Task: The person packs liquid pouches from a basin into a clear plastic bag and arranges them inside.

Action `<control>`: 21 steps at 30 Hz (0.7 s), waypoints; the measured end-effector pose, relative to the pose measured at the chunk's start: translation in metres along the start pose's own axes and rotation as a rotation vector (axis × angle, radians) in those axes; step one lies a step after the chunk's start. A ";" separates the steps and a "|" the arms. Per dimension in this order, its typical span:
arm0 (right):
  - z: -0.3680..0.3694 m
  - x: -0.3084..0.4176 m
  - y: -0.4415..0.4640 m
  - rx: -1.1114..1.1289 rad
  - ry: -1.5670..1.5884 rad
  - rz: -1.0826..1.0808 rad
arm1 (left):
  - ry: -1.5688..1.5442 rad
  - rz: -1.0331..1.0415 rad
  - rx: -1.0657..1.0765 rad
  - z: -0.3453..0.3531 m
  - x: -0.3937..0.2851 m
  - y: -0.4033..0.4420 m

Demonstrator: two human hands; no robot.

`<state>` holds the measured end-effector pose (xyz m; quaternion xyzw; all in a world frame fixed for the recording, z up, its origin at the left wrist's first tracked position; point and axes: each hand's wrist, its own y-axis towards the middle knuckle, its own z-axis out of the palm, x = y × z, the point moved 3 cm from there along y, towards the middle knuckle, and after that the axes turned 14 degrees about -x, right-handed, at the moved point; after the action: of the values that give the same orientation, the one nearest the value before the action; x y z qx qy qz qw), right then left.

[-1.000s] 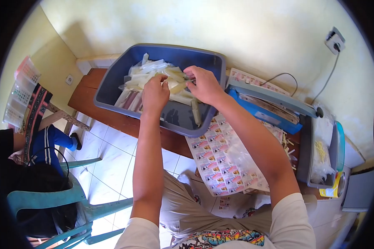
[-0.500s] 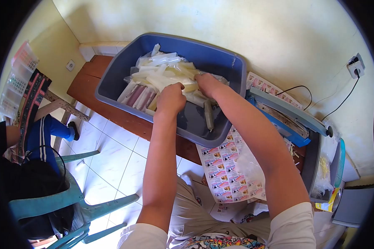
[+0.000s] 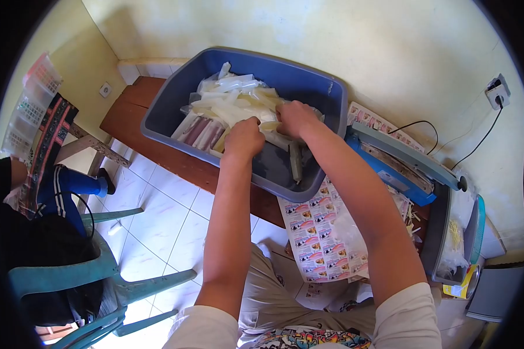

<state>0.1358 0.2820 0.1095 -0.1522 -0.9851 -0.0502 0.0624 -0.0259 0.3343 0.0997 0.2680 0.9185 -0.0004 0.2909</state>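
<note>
A grey-blue plastic tub (image 3: pixel 186 64) holds a pile of slim, clear plastic packets (image 3: pixel 233 100) with white or pale yellow filling. Several packets with purplish filling (image 3: pixel 197 131) lie side by side at its near left, and a greyish-green one (image 3: pixel 296 163) rests at the right. Over the near part of the pile, my left hand (image 3: pixel 244 138) is closed, fingers curled in. My right hand (image 3: pixel 298 120) is closed too, bent down at the pile's right side. A pale packet (image 3: pixel 269 126) lies between them; whether either hand grips it is hidden by the fingers.
The tub stands on a brown wooden bench (image 3: pixel 128 119). To its right are a blue sealing machine (image 3: pixel 396 168), printed label sheets (image 3: pixel 320 238) and a grey tray (image 3: pixel 442 244) with plastic bags. A green plastic chair (image 3: pixel 70 276) and a seated person's leg (image 3: pixel 75 183) are at the left.
Both hands stay closed over the pile and have shifted only slightly. The whole view has moved a little, so the tub appears slightly further right.
</note>
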 end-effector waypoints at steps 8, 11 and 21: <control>0.006 0.000 -0.005 -0.255 0.365 -0.094 | 0.018 0.031 -0.085 0.003 0.000 0.008; 0.000 0.003 -0.009 -0.285 0.444 -0.221 | 0.002 0.031 -0.087 0.001 0.001 0.012; -0.072 -0.006 -0.104 -0.645 0.537 -0.147 | -0.288 0.340 -0.310 -0.030 -0.056 -0.042</control>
<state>0.1173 0.1731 0.1713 -0.0750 -0.8758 -0.3982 0.2624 -0.0235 0.2756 0.1480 0.3679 0.7985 0.1509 0.4519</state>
